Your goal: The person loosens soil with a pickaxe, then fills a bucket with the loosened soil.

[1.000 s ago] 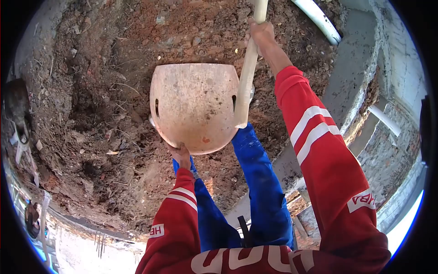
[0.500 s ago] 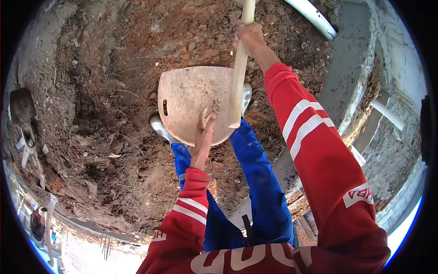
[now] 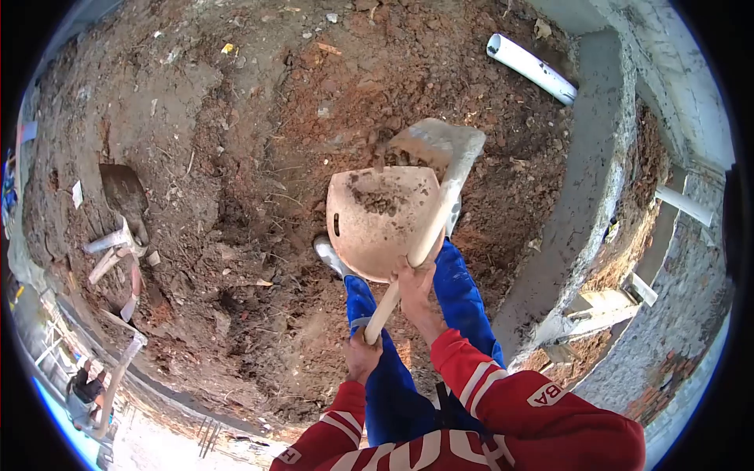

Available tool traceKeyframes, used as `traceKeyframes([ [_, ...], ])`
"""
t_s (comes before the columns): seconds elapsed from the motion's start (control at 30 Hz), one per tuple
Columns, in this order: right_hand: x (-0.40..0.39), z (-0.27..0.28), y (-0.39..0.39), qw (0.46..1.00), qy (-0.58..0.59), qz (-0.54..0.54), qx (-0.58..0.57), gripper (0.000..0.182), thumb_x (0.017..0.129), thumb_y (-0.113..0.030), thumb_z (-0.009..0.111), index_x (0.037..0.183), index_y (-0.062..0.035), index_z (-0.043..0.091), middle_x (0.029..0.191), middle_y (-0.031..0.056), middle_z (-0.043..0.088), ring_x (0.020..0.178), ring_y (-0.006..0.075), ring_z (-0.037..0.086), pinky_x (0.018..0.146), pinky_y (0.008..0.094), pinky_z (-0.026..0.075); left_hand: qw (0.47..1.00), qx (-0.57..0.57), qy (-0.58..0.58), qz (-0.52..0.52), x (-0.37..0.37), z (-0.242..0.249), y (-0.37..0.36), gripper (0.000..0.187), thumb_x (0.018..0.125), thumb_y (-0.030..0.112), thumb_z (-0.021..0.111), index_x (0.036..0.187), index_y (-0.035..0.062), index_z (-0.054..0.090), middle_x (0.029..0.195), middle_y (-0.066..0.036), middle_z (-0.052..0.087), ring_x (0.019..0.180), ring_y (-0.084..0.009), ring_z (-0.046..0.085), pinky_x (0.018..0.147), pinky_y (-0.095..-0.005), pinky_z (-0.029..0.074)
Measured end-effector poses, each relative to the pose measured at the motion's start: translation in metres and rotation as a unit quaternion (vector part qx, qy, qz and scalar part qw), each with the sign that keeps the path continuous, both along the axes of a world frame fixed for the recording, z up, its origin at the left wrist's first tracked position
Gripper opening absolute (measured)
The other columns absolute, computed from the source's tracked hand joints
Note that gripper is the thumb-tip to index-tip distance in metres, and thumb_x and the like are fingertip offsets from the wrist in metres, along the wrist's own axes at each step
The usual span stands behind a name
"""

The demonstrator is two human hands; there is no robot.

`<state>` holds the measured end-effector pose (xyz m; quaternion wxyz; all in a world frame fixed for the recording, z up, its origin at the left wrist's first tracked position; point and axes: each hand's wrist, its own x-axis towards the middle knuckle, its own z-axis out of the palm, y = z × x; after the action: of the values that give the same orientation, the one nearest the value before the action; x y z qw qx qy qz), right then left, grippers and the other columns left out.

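Observation:
My right hand (image 3: 415, 284) is closed around the middle of a hoe's wooden handle. My left hand (image 3: 364, 357) grips the same handle near its lower end. The hoe (image 3: 437, 228) slants up to the right, its dirt-covered blade over the far edge of a shallow beige pan (image 3: 357, 235). Loose brown soil (image 3: 381, 195) lies in the pan, and more soil shows at the blade's edge. The pan rests between my shoes and has a slot handle on its left side. Part of its right side is hidden behind the hoe handle.
Rough reddish dirt surrounds me. A white pipe (image 3: 531, 69) sticks out at upper right, beside a grey concrete ledge (image 3: 585, 157). On the left lies a shovel (image 3: 124, 196) with a dirty blade. A person (image 3: 86, 388) is at far lower left.
The hoe's blade has come into view over the pan. My left hand, open over the pan before, now holds the handle; my right hand is nearer my body. Soil now lies in the pan.

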<state>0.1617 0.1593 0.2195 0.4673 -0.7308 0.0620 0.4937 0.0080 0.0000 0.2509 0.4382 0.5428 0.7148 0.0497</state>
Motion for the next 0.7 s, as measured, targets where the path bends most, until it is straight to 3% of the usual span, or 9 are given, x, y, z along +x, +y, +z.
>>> traceKeyframes([
  [0.13, 0.075, 0.149, 0.108, 0.957, -0.12, -0.014, 0.265, 0.019, 0.083, 0.005, 0.053, 0.097, -0.0037, 0.045, 0.069, 0.0053, 0.052, 0.05, 0.0129, 0.051, 0.046, 0.0295, 0.046, 0.988, 0.064, -0.122, -0.074, 0.071, 0.029, 0.159, 0.032, 0.077, 0.02, 0.075, 0.104, 0.0067, 0.064, 0.08, -0.017, 0.069, 0.075, -0.0374, 0.068, 0.064, -0.044, 0.053],
  [0.27, 0.147, 0.289, 0.25, 0.796, -0.29, -0.004, 0.531, 0.019, 0.096, -0.01, 0.06, 0.106, -0.003, 0.046, 0.078, 0.0073, 0.053, 0.058, 0.0168, 0.052, 0.057, 0.0343, 0.05, 0.912, 0.294, -0.262, -0.116, 0.177, 0.159, 0.376, 0.028, 0.078, 0.018, 0.074, 0.098, 0.005, 0.059, 0.079, -0.02, 0.068, 0.07, -0.0404, 0.067, 0.062, -0.0463, 0.053],
  [0.3, 0.147, 0.307, 0.277, 0.797, -0.323, 0.014, 0.51, 0.014, 0.098, -0.011, 0.057, 0.106, -0.0013, 0.051, 0.083, 0.01, 0.057, 0.068, 0.0194, 0.056, 0.068, 0.0392, 0.053, 0.891, 0.35, -0.27, -0.102, 0.192, 0.182, 0.416, 0.027, 0.078, 0.019, 0.075, 0.096, 0.0034, 0.062, 0.075, -0.02, 0.067, 0.069, -0.0407, 0.068, 0.062, -0.0471, 0.053],
  [0.37, 0.171, 0.303, 0.349, 0.722, -0.318, 0.106, 0.605, 0.015, 0.094, -0.005, 0.059, 0.104, 0.0021, 0.05, 0.076, 0.0129, 0.059, 0.067, 0.0207, 0.061, 0.06, 0.0365, 0.055, 0.838, 0.475, -0.262, -0.058, 0.209, 0.203, 0.481, 0.03, 0.078, 0.018, 0.074, 0.1, 0.0006, 0.065, 0.081, -0.024, 0.068, 0.082, -0.0421, 0.068, 0.074, -0.0514, 0.053],
  [0.43, 0.107, 0.275, 0.375, 0.687, -0.419, 0.014, 0.594, 0.02, 0.096, -0.016, 0.06, 0.1, 0.0005, 0.05, 0.072, 0.0089, 0.057, 0.059, 0.0171, 0.057, 0.051, 0.0338, 0.05, 0.849, 0.487, -0.198, -0.057, 0.203, 0.175, 0.534, 0.04, 0.082, 0.033, 0.074, 0.104, 0.0012, 0.064, 0.09, -0.026, 0.068, 0.092, -0.0463, 0.064, 0.081, -0.0545, 0.049],
  [0.53, 0.034, 0.154, 0.372, 0.801, -0.394, 0.065, 0.446, 0.021, 0.094, -0.012, 0.061, 0.099, 0.005, 0.05, 0.074, 0.0126, 0.06, 0.063, 0.0202, 0.063, 0.054, 0.037, 0.052, 0.928, 0.353, -0.115, -0.037, 0.134, 0.067, 0.516, 0.033, 0.08, 0.023, 0.075, 0.096, -0.0042, 0.066, 0.084, -0.026, 0.069, 0.082, -0.0418, 0.07, 0.071, -0.0493, 0.055],
  [0.6, -0.009, 0.032, 0.332, 0.908, -0.286, 0.142, 0.273, 0.022, 0.093, -0.01, 0.062, 0.099, 0.0079, 0.051, 0.075, 0.0151, 0.062, 0.066, 0.0223, 0.066, 0.055, 0.0392, 0.054, 0.986, 0.146, -0.057, 0.055, 0.081, -0.032, 0.42, 0.047, 0.081, 0.029, 0.074, 0.106, -0.0094, 0.063, 0.093, -0.032, 0.067, 0.088, -0.0456, 0.068, 0.078, -0.0516, 0.054],
  [0.67, -0.029, -0.107, 0.256, 0.862, -0.286, 0.418, 0.009, 0.04, 0.087, -0.017, 0.07, 0.111, 0.0099, 0.052, 0.091, 0.0283, 0.067, 0.09, 0.0379, 0.07, 0.079, 0.0462, 0.056, 0.993, 0.022, 0.026, 0.11, 0.072, -0.114, 0.288, 0.055, 0.086, 0.036, 0.068, 0.114, -0.0094, 0.056, 0.106, -0.033, 0.059, 0.091, -0.0492, 0.063, 0.085, -0.0546, 0.05],
  [0.7, -0.049, -0.092, 0.224, 0.87, -0.291, 0.397, 0.011, 0.041, 0.088, -0.02, 0.07, 0.113, 0.0071, 0.052, 0.081, 0.0199, 0.066, 0.071, 0.0279, 0.071, 0.063, 0.0413, 0.056, 0.997, 0.037, 0.016, 0.069, 0.052, -0.105, 0.262, 0.052, 0.085, 0.035, 0.068, 0.11, -0.0089, 0.056, 0.103, -0.031, 0.06, 0.094, -0.0492, 0.062, 0.087, -0.0557, 0.049],
])
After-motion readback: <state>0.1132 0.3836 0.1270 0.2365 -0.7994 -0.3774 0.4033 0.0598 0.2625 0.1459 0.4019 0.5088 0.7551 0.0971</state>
